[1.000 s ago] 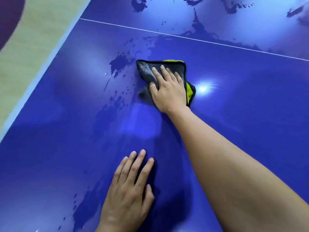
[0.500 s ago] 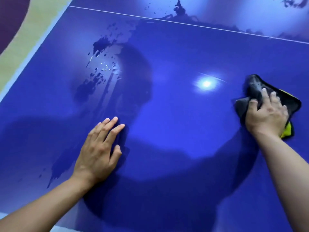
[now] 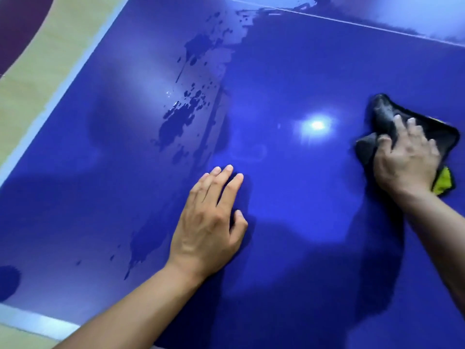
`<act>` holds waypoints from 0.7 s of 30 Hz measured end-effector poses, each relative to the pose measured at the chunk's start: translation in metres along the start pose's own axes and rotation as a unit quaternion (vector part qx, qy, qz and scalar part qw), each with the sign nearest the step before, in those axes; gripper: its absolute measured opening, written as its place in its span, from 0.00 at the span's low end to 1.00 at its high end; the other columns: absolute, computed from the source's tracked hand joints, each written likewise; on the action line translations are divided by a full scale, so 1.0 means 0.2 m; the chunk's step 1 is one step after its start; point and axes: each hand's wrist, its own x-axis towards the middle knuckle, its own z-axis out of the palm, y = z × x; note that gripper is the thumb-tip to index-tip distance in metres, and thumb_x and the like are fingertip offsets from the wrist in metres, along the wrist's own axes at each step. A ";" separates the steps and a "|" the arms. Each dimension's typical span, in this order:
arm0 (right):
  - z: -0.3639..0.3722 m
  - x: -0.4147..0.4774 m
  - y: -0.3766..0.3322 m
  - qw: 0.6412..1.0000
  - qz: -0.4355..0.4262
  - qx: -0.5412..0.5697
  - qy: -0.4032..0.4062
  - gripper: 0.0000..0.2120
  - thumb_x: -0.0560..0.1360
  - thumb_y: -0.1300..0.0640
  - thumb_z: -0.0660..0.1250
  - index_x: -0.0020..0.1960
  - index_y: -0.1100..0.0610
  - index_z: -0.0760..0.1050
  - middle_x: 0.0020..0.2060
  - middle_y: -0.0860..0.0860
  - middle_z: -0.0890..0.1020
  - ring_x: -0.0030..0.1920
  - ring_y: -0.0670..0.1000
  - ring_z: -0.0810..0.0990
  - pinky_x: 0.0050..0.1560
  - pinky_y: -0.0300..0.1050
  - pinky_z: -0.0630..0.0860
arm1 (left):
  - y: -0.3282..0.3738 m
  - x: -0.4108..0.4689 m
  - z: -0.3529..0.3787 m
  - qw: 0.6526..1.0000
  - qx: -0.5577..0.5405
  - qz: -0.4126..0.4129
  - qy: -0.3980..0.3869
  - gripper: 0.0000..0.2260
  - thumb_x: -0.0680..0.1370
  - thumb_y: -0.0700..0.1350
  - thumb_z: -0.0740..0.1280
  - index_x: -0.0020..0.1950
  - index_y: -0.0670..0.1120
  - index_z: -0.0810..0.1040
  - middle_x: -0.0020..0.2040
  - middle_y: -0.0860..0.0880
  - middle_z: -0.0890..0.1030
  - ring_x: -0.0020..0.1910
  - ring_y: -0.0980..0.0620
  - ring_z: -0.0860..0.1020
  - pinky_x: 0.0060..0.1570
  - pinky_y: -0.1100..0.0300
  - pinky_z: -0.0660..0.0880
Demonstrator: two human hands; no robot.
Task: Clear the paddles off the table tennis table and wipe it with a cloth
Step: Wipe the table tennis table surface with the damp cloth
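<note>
From my remote seat I look down on a glossy blue table (image 3: 289, 59), and I place everything against the bright glare (image 3: 315, 125) of a lamp mirrored on its surface.

Far left of the glare, a tan floor (image 3: 37, 59) shows past the table's pale edge stripe (image 3: 63, 89). Closer in, still left of the glare, dark wet splashes (image 3: 176, 119) run in a ragged band from the far side towards the near side.

Below and left of the glare, the left hand (image 3: 208, 222) lies palm down on the bare table, fingers straight and close together, holding nothing.

Above the glare a thin white line (image 3: 352, 22) crosses the table.

Right of the glare, near the picture's edge, a dark grey cloth (image 3: 387, 117) lies crumpled on the table (a yellow underside (image 3: 444, 180) peeks out at its near corner). The right hand (image 3: 405, 159) rests on top of it, fingers spread and fairly flat, pressing the cloth to the surface rather than clutching it; the thumb sits against a bunched fold. The two hands are well apart.
</note>
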 end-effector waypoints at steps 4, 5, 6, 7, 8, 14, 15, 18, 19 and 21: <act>0.08 -0.16 -0.54 0.995 -0.097 -0.010 -0.030 0.27 0.84 0.47 0.53 0.82 0.53 0.59 0.81 0.56 0.59 0.81 0.54 0.57 0.81 0.55 0.48 | -0.02 -0.04 -0.07 0.999 -0.039 0.008 0.027 0.25 0.77 0.43 0.60 0.75 0.42 0.70 0.74 0.44 0.71 0.74 0.45 0.69 0.74 0.49 0.65; 0.10 -0.20 -0.67 0.992 -0.119 -0.013 -0.039 0.27 0.85 0.46 0.53 0.82 0.51 0.57 0.82 0.54 0.58 0.81 0.52 0.56 0.81 0.54 0.46 | -0.03 -0.08 -0.09 0.999 -0.031 0.013 0.027 0.25 0.77 0.43 0.60 0.74 0.42 0.71 0.74 0.43 0.71 0.74 0.44 0.69 0.73 0.48 0.65; 0.12 -0.24 -0.79 0.988 -0.143 -0.012 -0.050 0.27 0.85 0.46 0.52 0.83 0.50 0.56 0.82 0.53 0.57 0.82 0.51 0.54 0.81 0.53 0.46 | -0.04 -0.13 -0.11 0.999 -0.022 0.017 0.023 0.25 0.77 0.44 0.60 0.74 0.42 0.72 0.74 0.43 0.71 0.75 0.43 0.68 0.73 0.47 0.66; 0.14 -0.29 -0.91 0.984 -0.170 -0.006 -0.061 0.28 0.84 0.45 0.51 0.83 0.49 0.56 0.82 0.52 0.57 0.82 0.50 0.53 0.81 0.52 0.45 | -0.05 -0.20 -0.13 1.000 -0.015 0.019 0.019 0.24 0.77 0.45 0.60 0.74 0.42 0.72 0.75 0.43 0.71 0.75 0.42 0.68 0.73 0.47 0.66; 0.16 -0.33 -1.01 0.978 -0.197 0.002 -0.072 0.28 0.84 0.44 0.50 0.83 0.48 0.55 0.82 0.51 0.56 0.82 0.49 0.53 0.81 0.52 0.45 | -0.05 -0.28 -0.14 1.000 -0.010 0.022 0.016 0.25 0.77 0.45 0.60 0.74 0.42 0.72 0.75 0.43 0.70 0.75 0.42 0.68 0.73 0.46 0.66; 0.17 -0.45 -1.21 0.969 -0.222 0.031 -0.104 0.28 0.84 0.44 0.50 0.83 0.46 0.55 0.82 0.49 0.56 0.82 0.47 0.51 0.81 0.50 0.43 | -0.03 -0.62 -0.11 0.999 0.023 0.028 0.002 0.26 0.73 0.47 0.62 0.70 0.43 0.77 0.74 0.43 0.72 0.72 0.41 0.72 0.68 0.46 0.67; 0.16 -0.45 -1.20 0.968 -0.223 0.032 -0.107 0.28 0.84 0.44 0.50 0.83 0.46 0.55 0.83 0.49 0.56 0.82 0.47 0.51 0.81 0.50 0.43 | -0.03 -0.63 -0.10 0.999 0.027 0.030 -0.002 0.26 0.74 0.47 0.62 0.71 0.43 0.76 0.74 0.44 0.72 0.73 0.42 0.72 0.69 0.45 0.67; 0.14 -0.46 -1.15 0.966 -0.228 0.041 -0.118 0.28 0.84 0.44 0.49 0.83 0.46 0.55 0.83 0.49 0.55 0.82 0.47 0.51 0.81 0.50 0.42 | -0.03 -0.64 -0.09 0.999 0.033 0.032 -0.016 0.27 0.75 0.47 0.61 0.74 0.43 0.73 0.77 0.45 0.69 0.76 0.43 0.67 0.72 0.45 0.65; 0.14 -0.47 -1.12 0.966 -0.226 0.043 -0.116 0.28 0.83 0.43 0.49 0.83 0.46 0.55 0.83 0.49 0.55 0.82 0.47 0.51 0.81 0.50 0.42 | -0.03 -0.64 -0.09 0.999 0.029 0.028 -0.023 0.27 0.75 0.47 0.61 0.75 0.44 0.72 0.77 0.45 0.68 0.77 0.44 0.65 0.73 0.45 0.64; 0.11 -0.50 -1.01 0.970 -0.216 0.048 -0.104 0.28 0.83 0.43 0.50 0.83 0.46 0.55 0.82 0.49 0.56 0.82 0.47 0.51 0.81 0.50 0.42 | -0.02 -0.65 -0.10 0.999 0.027 0.023 -0.031 0.27 0.77 0.48 0.60 0.76 0.44 0.70 0.78 0.47 0.66 0.78 0.46 0.63 0.75 0.46 0.62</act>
